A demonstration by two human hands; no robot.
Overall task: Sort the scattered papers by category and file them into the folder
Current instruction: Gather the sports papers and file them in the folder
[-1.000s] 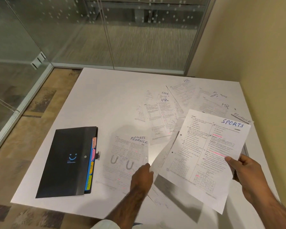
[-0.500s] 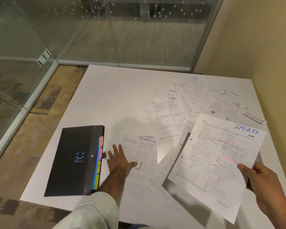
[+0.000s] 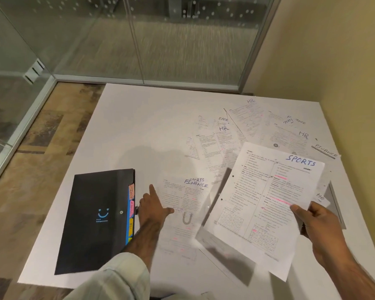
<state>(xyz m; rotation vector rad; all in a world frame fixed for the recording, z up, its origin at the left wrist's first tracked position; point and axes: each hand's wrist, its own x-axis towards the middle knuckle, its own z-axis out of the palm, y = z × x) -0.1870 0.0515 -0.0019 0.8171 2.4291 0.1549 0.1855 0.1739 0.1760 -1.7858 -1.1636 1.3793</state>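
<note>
One white printed sheet headed SPORTS in blue ink (image 3: 262, 204), streaked with pink highlighter and hole-punched along its left edge, is pinched at its right edge by my right grip (image 3: 318, 230), thumb on top, above the matte white tabletop (image 3: 139, 126). My left grip (image 3: 152, 211) is spread, forefinger straight, thumb on a flat sheet headed FINANCE (image 3: 188, 198). Just left of it lies the shut black plastic folder (image 3: 95, 219) with coloured index tabs (image 3: 131, 204). Beyond both grips, overlapping scattered sheets marked HR, SPORTS and FINANCE (image 3: 247, 124) lie flat.
</note>
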